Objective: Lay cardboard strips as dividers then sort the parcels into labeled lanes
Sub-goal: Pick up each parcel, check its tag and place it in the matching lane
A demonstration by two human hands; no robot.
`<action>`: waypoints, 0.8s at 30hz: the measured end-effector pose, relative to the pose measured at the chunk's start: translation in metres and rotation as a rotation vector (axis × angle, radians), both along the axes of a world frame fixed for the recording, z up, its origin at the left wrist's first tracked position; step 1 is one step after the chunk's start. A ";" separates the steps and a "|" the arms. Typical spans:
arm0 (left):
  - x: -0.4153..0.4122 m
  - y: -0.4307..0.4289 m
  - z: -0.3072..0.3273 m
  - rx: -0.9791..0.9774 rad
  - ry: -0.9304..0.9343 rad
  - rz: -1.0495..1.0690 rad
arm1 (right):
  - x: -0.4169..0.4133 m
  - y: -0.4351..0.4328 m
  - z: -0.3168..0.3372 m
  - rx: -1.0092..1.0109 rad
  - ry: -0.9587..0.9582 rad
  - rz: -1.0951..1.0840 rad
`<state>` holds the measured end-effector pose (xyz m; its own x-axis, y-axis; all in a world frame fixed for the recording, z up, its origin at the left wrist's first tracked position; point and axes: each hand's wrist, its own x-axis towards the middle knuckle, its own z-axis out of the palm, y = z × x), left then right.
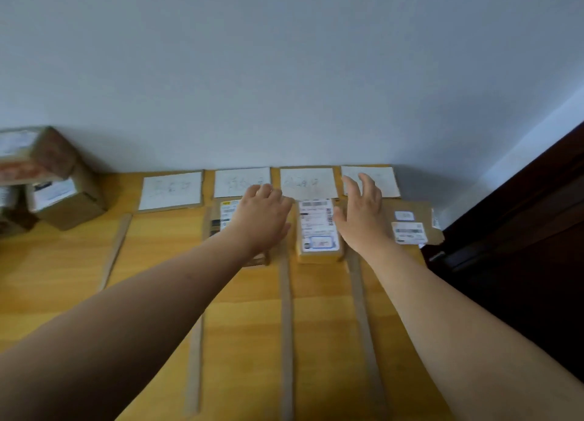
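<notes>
**Middle parcel sat between my two hands, long side running away from me.**

My right hand (363, 213) was spread, fingers straight and holding nothing, with the thumb just beside the right edge of the middle parcel (318, 227). I could not tell if it touched. My left hand (262, 213) lay palm down to the left of that parcel, over a second parcel (227, 213) in the next lane. Its fingertips bent down out of sight, so I could not tell whether they gripped. The middle parcel lay lengthwise between two cardboard strips (286, 310), its far end at a label sheet (308, 182). I judged the right hand nearer, and better placed for any nudge.
</notes>
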<state>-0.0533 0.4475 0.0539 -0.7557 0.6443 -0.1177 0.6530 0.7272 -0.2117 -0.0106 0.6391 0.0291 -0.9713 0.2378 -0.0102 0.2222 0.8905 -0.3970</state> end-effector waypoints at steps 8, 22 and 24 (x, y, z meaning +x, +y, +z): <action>0.031 -0.189 0.025 0.015 0.016 0.112 | 0.021 -0.187 0.005 -0.071 -0.014 0.106; 0.039 -0.416 0.039 0.225 -0.111 0.439 | 0.000 -0.414 0.021 -0.318 -0.079 0.409; 0.025 -0.436 0.042 0.275 -0.138 0.521 | -0.018 -0.428 0.026 -0.349 -0.068 0.410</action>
<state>-0.0285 0.0112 0.0963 -0.9696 0.2142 -0.1187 0.2043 0.9747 0.0902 -0.0282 0.2114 0.0551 -0.9781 -0.1892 -0.0870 -0.0801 0.7272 -0.6818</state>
